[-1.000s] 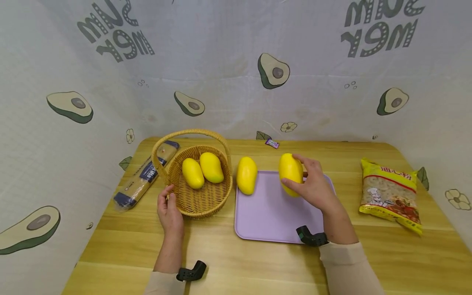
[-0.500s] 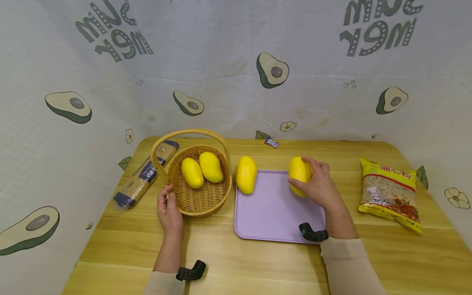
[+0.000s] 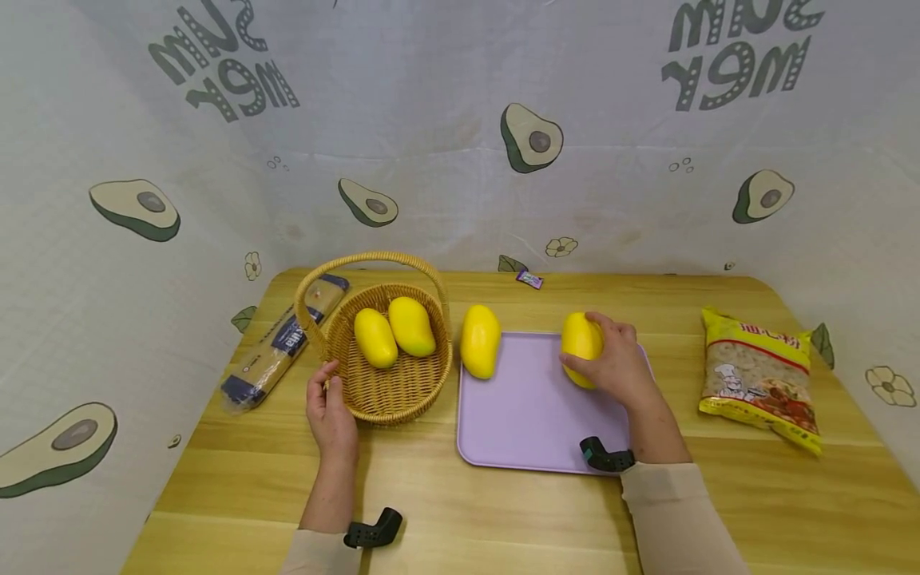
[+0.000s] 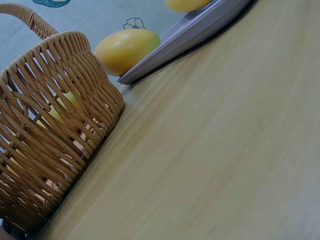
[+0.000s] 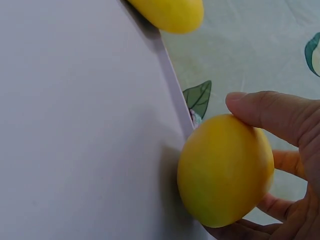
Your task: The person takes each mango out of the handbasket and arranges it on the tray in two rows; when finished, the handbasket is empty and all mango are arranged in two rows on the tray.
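In the head view, my right hand (image 3: pixel 620 363) grips a yellow mango (image 3: pixel 580 345) at the tray's far right, thumb on the near side and fingers round the far side. In the right wrist view this mango (image 5: pixel 225 172) sits low at the edge of the lilac tray (image 3: pixel 532 423), its shadow close beside it. My left hand (image 3: pixel 334 419) rests against the left side of the wicker basket (image 3: pixel 391 403), fingers relaxed. Two mangoes (image 3: pixel 375 339) lie inside the basket. Another mango (image 3: pixel 481 342) lies over the tray's far left corner.
A long blue-and-tan packet (image 3: pixel 283 343) lies behind the basket on the left. A yellow food bag (image 3: pixel 762 379) lies at the right of the wooden table (image 3: pixel 460 519). A small purple wrapper (image 3: pixel 529 279) is near the back edge, before a patterned curtain (image 3: pixel 431 96).
My right hand has moved right with the mango, then slightly nearer and lower onto the tray's far right. My left hand and the basket have stayed in place.
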### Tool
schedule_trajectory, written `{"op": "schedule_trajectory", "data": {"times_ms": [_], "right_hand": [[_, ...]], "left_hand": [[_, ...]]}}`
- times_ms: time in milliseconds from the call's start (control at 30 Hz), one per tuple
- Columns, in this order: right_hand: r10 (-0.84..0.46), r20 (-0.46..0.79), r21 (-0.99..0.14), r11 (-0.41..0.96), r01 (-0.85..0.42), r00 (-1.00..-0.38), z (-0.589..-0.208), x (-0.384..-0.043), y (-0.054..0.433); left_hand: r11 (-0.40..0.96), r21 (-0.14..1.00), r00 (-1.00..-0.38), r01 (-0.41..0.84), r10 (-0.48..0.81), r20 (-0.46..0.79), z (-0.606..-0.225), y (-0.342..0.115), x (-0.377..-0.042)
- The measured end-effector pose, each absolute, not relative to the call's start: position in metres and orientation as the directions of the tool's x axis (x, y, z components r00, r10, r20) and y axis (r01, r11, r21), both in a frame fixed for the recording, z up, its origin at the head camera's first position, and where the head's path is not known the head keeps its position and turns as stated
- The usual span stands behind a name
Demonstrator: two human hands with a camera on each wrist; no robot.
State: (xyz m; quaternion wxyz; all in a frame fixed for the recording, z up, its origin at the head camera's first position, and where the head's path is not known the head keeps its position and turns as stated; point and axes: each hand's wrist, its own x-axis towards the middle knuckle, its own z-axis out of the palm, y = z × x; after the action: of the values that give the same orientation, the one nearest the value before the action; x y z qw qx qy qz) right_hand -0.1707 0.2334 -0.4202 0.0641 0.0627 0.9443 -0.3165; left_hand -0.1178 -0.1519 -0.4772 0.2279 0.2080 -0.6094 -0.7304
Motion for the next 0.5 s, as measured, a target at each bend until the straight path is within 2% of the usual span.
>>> {"op": "schedule_trajectory", "data": {"times_ms": [500], "right_hand": [[0.092, -0.156, -0.605, 0.779, 0.168, -0.983, -0.4225, -0.1707, 0.2333]], "left_hand": [[-0.157, 0.984, -0.809, 0.079, -0.587, -0.029, -0.4771, -0.1521, -0.1181]]}}
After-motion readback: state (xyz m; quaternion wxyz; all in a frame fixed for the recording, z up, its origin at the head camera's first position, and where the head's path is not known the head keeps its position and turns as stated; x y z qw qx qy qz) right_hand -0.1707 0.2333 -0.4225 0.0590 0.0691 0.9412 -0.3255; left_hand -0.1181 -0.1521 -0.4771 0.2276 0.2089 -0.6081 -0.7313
